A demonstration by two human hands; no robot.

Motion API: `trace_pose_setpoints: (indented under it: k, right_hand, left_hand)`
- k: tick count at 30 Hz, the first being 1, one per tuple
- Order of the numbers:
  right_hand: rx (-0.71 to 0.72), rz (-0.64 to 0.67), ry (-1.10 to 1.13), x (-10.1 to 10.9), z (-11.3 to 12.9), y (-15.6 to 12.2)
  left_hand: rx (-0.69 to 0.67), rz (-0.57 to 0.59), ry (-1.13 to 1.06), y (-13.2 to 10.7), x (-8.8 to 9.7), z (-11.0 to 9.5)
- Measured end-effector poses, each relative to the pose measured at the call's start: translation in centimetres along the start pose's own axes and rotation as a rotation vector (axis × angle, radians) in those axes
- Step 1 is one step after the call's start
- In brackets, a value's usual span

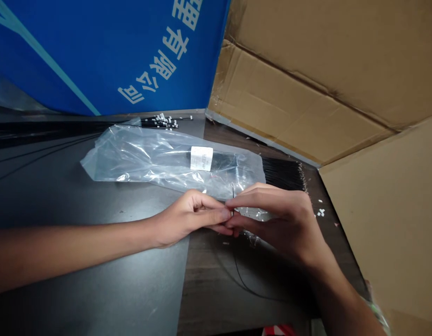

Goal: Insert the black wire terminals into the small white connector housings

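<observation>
My left hand and my right hand meet fingertip to fingertip over the dark table. Both pinch the same thin black wire, whose end stands up between the fingers while the rest loops down toward me. Just behind the hands lies a clear plastic bag with a white label. A bundle of black wires sticks out of the bag's right end.
A blue board with white lettering stands at the back left. Cardboard panels wall the back and right side. More black wires with white tags lie behind the bag. Small white scraps dot the table on the right.
</observation>
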State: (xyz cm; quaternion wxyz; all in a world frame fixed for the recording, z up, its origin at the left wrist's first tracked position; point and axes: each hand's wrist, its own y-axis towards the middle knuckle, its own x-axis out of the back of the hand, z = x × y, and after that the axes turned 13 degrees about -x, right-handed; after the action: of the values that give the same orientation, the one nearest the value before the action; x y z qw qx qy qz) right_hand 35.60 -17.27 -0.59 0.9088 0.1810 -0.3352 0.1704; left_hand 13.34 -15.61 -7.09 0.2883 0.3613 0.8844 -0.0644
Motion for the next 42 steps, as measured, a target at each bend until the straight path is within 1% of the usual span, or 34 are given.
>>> trace_pose_setpoints:
  k: [2,6,9,12,15,17,19,21,23,27,30,34,38,40,42]
  right_hand:
    - [0.0,0.022,-0.006,-0.2,0.0,-0.1]
    - [-0.033,0.006,0.012,-0.5,-0.1,-0.3]
    - [-0.127,-0.029,0.118,-0.8,0.0,-0.5]
    - [-0.235,-0.13,0.244,-1.2,0.3,-0.7]
    - [-0.323,-0.211,0.37,-1.7,0.6,-0.7]
    - [-0.41,-0.231,0.44,-1.8,0.7,-0.5]
    - [-0.503,-0.201,0.486,-1.8,0.8,-0.5]
    - [-0.557,-0.128,0.487,-1.8,0.6,-0.6]
    - [-0.551,-0.104,0.421,-1.6,0.5,-0.8]
    - [-0.505,-0.104,0.208,-1.4,0.5,-1.1]
    - [-0.518,-0.041,0.177,-1.4,0.7,-1.3]
    - [-0.574,0.022,0.225,-1.7,0.8,-1.2]
    - [-0.645,0.184,0.265,-1.4,0.9,-1.3]
    - [-0.695,0.25,0.202,-0.8,1.1,-1.3]
    - [-0.734,0.263,0.055,0.1,1.4,-1.5]
  left_hand:
    - [-0.002,0.013,0.043,0.0,0.1,0.0]
    - [-0.015,0.004,0.075,0.2,0.1,0.0]
    - [-0.018,-0.055,0.066,0.4,-0.1,0.1]
    - [-0.047,-0.127,0.034,0.4,-0.2,0.3]
    - [-0.106,-0.139,-0.039,0.3,-0.2,0.6]
    - [-0.142,-0.137,-0.019,0.2,0.0,0.7]
    - [-0.169,-0.162,0.057,0.2,0.1,0.7]
    - [-0.194,-0.213,0.136,0.2,0.1,0.6]
    - [-0.219,-0.257,0.191,0.1,-0.1,0.4]
    - [-0.255,-0.303,0.271,0.0,-0.5,0.3]
    - [-0.278,-0.326,0.34,0.1,-0.6,0.3]
    - [-0.322,-0.308,0.432,0.2,-0.8,0.2]
    - [-0.336,-0.375,0.566,0.1,-1.0,-0.2]
    - [-0.33,-0.417,0.624,0.1,-1.0,-0.4]
    - [-0.323,-0.436,0.652,0.0,-1.0,-0.6]
